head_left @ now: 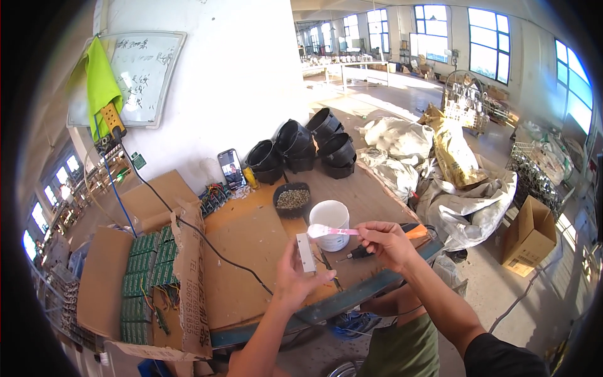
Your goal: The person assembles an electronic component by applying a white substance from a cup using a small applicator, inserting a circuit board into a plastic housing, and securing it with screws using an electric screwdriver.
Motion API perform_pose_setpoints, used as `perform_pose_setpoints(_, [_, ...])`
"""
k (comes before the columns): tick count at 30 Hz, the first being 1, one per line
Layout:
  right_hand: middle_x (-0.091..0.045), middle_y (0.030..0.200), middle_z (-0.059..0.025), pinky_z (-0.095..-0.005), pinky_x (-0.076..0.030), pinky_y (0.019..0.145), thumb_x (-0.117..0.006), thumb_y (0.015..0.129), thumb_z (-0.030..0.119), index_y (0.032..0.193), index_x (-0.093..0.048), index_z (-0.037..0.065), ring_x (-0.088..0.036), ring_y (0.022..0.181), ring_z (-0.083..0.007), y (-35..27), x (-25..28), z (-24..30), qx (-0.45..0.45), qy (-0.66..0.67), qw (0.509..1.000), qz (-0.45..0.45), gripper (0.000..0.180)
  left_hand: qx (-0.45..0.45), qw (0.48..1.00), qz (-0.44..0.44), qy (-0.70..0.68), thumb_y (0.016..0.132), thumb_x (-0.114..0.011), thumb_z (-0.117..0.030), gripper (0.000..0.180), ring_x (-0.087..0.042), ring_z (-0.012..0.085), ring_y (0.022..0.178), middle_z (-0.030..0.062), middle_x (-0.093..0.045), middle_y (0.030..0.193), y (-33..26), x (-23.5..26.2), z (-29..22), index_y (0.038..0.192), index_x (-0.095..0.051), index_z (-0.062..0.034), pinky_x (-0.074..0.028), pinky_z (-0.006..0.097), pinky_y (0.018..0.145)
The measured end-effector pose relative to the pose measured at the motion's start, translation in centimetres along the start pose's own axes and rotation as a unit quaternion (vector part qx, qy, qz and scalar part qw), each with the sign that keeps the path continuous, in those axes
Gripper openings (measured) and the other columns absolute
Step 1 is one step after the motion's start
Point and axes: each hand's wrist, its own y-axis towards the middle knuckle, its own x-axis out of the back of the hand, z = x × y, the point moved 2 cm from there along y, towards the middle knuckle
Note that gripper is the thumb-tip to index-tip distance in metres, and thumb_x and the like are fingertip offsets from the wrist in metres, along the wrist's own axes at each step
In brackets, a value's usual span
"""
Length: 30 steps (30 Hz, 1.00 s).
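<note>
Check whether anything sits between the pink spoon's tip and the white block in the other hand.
Nothing visible does. The right hand holds the pink spoon with its tip just above the white block, which the left hand holds upright; only open air separates them.

The cardboard-topped workbench (251,264) carries a white bucket (330,217), black bowl (292,199), phone (231,168) and screwdriver (359,253).

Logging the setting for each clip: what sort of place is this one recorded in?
Most likely a small factory or assembly workshop. A cardboard box packed with green circuit boards sits on the wooden workbench, stacked black pots stand behind, and filled sacks lie on a wide, many-windowed floor.
</note>
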Motion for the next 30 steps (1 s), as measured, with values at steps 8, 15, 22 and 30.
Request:
perform_pose_setpoints(8, [-0.071, 0.085, -0.0076, -0.0194, -0.049, 0.061, -0.07, 0.089, 0.006, 0.103, -0.072, -0.004, -0.062, 0.069, -0.0085, -1.3, -1.6, -1.1, -0.02, -0.047, 0.999, -0.002, 0.018, 0.006, 1.0, 0.011, -0.019, 0.064, -0.087, 0.001, 0.084, -0.05, 0.0191, 0.121, 0.0083, -0.054, 0.128, -0.8, -0.4, -1.7, 0.136, -0.043, -0.0006, -0.041, 0.035, 0.105])
perform_pose_setpoints(15, [-0.071, 0.078, -0.0069, -0.0194, -0.045, 0.054, -0.072, 0.087, 0.005, 0.099, -0.074, -0.004, -0.059, 0.063, -0.0073, -3.4, -2.1, 1.3, -0.009, -0.108, 0.994, 0.0, 0.015, -0.034, 0.999, 0.014, 0.031, 0.063, -0.09, -0.007, 0.085, -0.054, 0.0173, 0.115, 0.007, -0.058, 0.123, -1.0, 0.0, -1.9, 0.136, -0.046, -0.0017, -0.044, 0.036, 0.1])
perform_pose_setpoints(22, [-0.07, 0.078, -0.0062, -0.0218, -0.045, 0.055, -0.07, 0.087, 0.004, 0.098, -0.074, -0.005, -0.059, 0.065, -0.0082, -1.3, -2.1, 3.5, 0.083, -0.176, 0.981, 0.011, 0.015, -0.061, 0.995, 0.035, 0.078, 0.063, -0.091, -0.011, 0.083, -0.056, 0.0171, 0.11, 0.0061, -0.06, 0.12, -1.1, 0.0, -1.7, 0.135, -0.048, -0.0037, -0.045, 0.035, 0.097])
perform_pose_setpoints(30, [-0.07, 0.077, -0.0048, -0.0173, -0.042, 0.051, -0.07, 0.087, 0.003, 0.099, -0.073, -0.003, -0.058, 0.06, -0.0056, -0.5, -2.1, 3.9, 0.073, -0.145, 0.987, -0.005, 0.014, -0.083, 0.99, 0.075, 0.086, 0.066, -0.089, -0.008, 0.082, -0.055, 0.0168, 0.113, 0.0066, -0.06, 0.123, -1.3, 0.0, -2.3, 0.136, -0.046, -0.0017, -0.044, 0.035, 0.099])
